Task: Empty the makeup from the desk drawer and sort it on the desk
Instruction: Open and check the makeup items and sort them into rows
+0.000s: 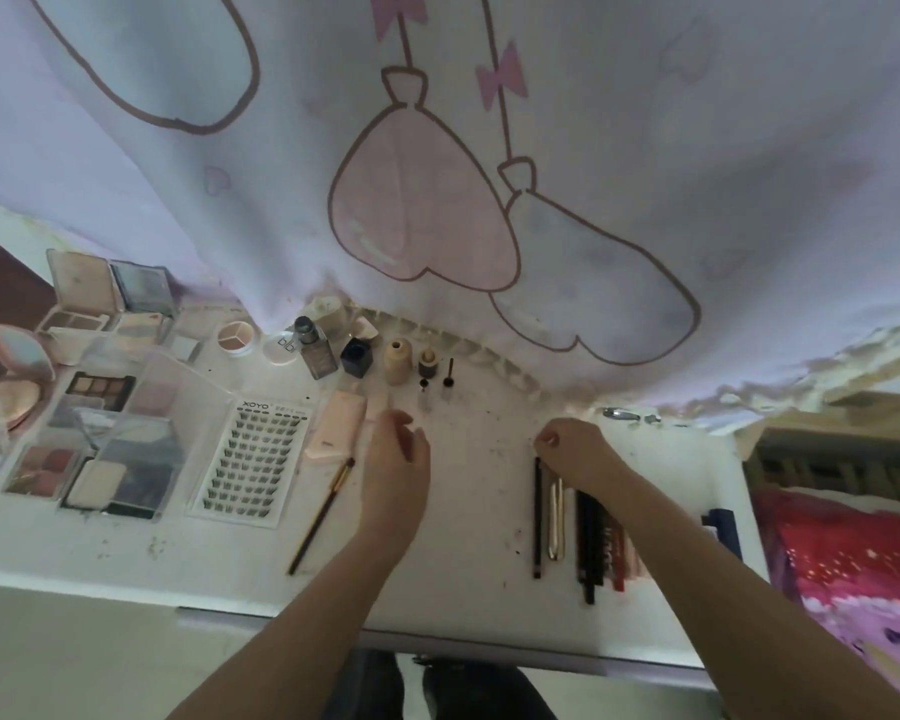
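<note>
Head view, looking down on the white desk (479, 605).

Edges and room: the desk's front edge runs across at 6 o'clock, the right edge drops off at 3 o'clock beside a red and pink patterned cloth (853, 574). A printed curtain (437, 148) hangs over the back edge at 12 o'clock. Bare, speckled desktop lies open between the two hands and down toward 6 o'clock; the left side is crowded.

Makeup, all on the desktop:
- 9 o'clock: a cluster of palettes and compacts (100, 407), several open, in clear cases.
- Just right of it: a lash tray (253, 459), rows of dark lashes on white card.
- 12 o'clock, along the curtain hem: a row of small bottles (357, 356), upright, one dark, one beige, one clear glass.
- 11 o'clock of centre: a pale pink tube (333, 431), lying flat.
- 7 o'clock of centre: a thin brush (320, 517), lying diagonally.
- 4 o'clock: a row of pencils (578, 532), side by side, dark, gold and red, pointing toward the front edge.

Hands:
- left hand (398, 459), hovering just right of the pink tube, fingers loosely curled and parted, nothing in it.
- right hand (575, 444), at the far end of the pencil row, fingertips pressed together; whether they pinch a pencil tip I cannot tell.
</note>
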`<state>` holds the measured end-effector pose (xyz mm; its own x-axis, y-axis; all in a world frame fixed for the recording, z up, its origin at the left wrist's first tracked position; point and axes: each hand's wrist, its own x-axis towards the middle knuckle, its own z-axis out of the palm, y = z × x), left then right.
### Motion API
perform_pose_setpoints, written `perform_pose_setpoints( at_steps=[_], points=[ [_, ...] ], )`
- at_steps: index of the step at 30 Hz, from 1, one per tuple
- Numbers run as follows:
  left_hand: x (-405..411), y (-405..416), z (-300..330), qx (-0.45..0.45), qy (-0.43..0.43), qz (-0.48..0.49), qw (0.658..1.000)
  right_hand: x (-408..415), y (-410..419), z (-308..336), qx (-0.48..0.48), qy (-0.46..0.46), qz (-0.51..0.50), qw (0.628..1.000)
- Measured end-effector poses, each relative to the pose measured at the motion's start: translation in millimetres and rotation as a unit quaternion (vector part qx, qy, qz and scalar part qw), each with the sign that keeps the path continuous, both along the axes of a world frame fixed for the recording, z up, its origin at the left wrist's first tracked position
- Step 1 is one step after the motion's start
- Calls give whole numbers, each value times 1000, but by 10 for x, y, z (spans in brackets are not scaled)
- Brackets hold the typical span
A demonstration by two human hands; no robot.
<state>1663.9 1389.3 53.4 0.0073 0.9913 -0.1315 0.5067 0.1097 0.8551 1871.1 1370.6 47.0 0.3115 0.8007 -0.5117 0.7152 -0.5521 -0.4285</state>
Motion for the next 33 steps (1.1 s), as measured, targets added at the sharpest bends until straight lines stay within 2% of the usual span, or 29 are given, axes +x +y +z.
perform_pose_setpoints(
  at_steps=[2, 5, 8, 12, 16, 19, 23, 25, 29, 33],
  points=[
    [252, -213, -33, -52, 65, -124, 989, -36, -72, 0, -45, -45, 37, 997],
    [666, -361, -257, -123, 184, -259, 940, -104, -102, -43, -66, -83, 56, 993],
    [940, -380, -388, -142, 274, -297, 904, -135, -83, -43, -83, -107, 68, 988],
    [1019, -351, -468, -130, 314, -302, 891, -163, -44, -69, -71, -94, 62, 991],
    [995, -329, -428, -128, 297, -291, 900, -128, -46, -115, -49, -37, 8, 998],
    [856, -328, -316, -119, 240, -293, 918, -77, -71, -34, -13, 83, -60, 995],
    [578, -291, -143, -85, 147, -275, 946, -66, -102, 205, -5, 239, -106, 965],
    [448, -264, -88, -87, 123, -290, 945, -112, -89, 301, 0, 263, -97, 960],
    [207, -204, 2, -128, 84, -317, 936, -277, -60, 402, 21, 242, -75, 967],
    [75, -128, 124, -129, 70, -323, 935, -427, -51, 389, 43, 274, -121, 953]
  ],
)
